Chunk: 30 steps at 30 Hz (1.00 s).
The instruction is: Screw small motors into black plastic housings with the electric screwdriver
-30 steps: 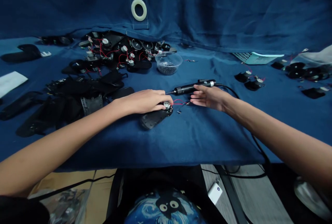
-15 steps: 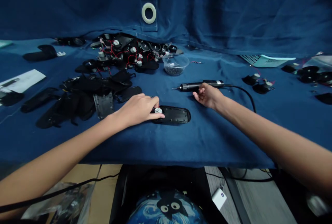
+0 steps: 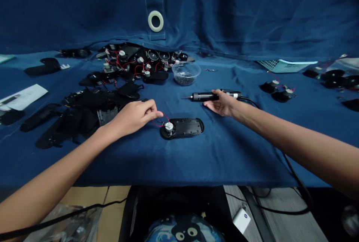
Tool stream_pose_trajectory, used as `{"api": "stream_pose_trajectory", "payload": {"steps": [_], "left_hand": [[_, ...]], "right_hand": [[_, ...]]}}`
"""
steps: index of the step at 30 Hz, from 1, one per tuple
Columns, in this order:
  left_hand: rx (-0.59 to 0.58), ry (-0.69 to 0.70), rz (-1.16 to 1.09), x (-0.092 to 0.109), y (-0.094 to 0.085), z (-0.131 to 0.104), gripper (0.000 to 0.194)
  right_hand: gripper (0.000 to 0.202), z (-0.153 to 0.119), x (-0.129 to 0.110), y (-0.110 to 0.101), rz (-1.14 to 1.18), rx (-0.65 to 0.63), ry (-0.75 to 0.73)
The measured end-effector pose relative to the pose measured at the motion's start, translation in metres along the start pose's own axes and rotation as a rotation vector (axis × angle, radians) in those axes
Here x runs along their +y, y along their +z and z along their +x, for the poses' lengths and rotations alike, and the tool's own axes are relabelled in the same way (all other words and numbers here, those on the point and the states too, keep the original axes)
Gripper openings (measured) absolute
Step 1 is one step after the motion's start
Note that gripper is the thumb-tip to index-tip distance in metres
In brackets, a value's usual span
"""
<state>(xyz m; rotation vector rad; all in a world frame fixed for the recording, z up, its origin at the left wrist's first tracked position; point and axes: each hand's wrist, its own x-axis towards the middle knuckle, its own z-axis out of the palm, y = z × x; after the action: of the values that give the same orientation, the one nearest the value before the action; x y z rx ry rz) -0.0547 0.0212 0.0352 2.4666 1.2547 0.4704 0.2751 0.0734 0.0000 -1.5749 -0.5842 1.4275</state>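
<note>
A long black plastic casing (image 3: 186, 126) lies on the blue cloth in front of me. A round silvery part (image 3: 169, 126), maybe a small motor or speaker magnet, sits at its left end. Thin red wires (image 3: 166, 116) rise from there to my left hand (image 3: 137, 116), whose thumb and forefinger are pinched on them; the exact grip point is hidden. Beyond the casing, to the right, my right hand (image 3: 221, 104) is closed around a black electric screwdriver (image 3: 202, 97). Its thin bit points left. Whether the screwdriver is lifted off the cloth I cannot tell.
A clear bowl (image 3: 186, 73) of small dark screws stands behind the screwdriver. Heaped black casings (image 3: 86, 101) and wired parts (image 3: 134, 62) fill the left and back. At the right are a mint basket (image 3: 287, 66) and loose round parts (image 3: 277, 90). The screwdriver's cord trails right.
My left hand has drawn back leftward off the round part, uncovering it and the red wires. My right hand, open beside the screwdriver before, has closed around it.
</note>
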Motion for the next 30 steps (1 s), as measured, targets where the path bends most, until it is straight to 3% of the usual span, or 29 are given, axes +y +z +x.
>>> {"api": "stream_pose_trajectory", "payload": {"steps": [3, 6, 9, 12, 13, 16, 18, 22, 25, 30], "left_hand": [[0.044, -0.017, -0.035, 0.0, -0.013, 0.014, 0.044], [0.11, 0.004, -0.057, 0.0, -0.02, 0.043, 0.046], [0.181, 0.063, -0.082, -0.005, -0.022, 0.094, 0.037], [0.175, 0.135, -0.048, -0.014, -0.021, 0.163, 0.022], [0.134, 0.14, -0.026, -0.017, -0.019, 0.187, 0.018], [-0.189, 0.146, 0.117, -0.021, -0.01, 0.252, 0.012], [-0.368, 0.106, 0.231, -0.019, 0.0, 0.283, 0.011], [-0.525, 0.018, 0.351, -0.014, 0.023, 0.309, 0.01], [-0.542, 0.007, 0.376, -0.016, 0.032, 0.313, 0.011], [-0.536, 0.097, 0.247, -0.032, 0.031, 0.315, 0.004]], "right_hand": [[0.019, -0.01, 0.007, 0.005, 0.071, 0.028, -0.028], [0.012, -0.021, 0.013, 0.008, 0.265, 0.044, -0.186], [0.009, -0.027, 0.012, 0.009, 0.482, -0.005, -0.259], [0.011, -0.032, 0.006, 0.006, 0.533, -0.07, -0.249], [0.012, -0.035, 0.004, 0.004, 0.534, -0.079, -0.259], [0.013, -0.042, 0.0, -0.002, 0.527, -0.072, -0.287], [0.015, -0.046, -0.001, -0.005, 0.523, -0.046, -0.275], [0.017, -0.05, -0.002, -0.012, 0.486, -0.014, -0.241], [0.019, -0.051, -0.004, -0.016, 0.435, -0.001, -0.255], [0.022, -0.055, -0.007, -0.018, 0.418, -0.001, -0.242]]}}
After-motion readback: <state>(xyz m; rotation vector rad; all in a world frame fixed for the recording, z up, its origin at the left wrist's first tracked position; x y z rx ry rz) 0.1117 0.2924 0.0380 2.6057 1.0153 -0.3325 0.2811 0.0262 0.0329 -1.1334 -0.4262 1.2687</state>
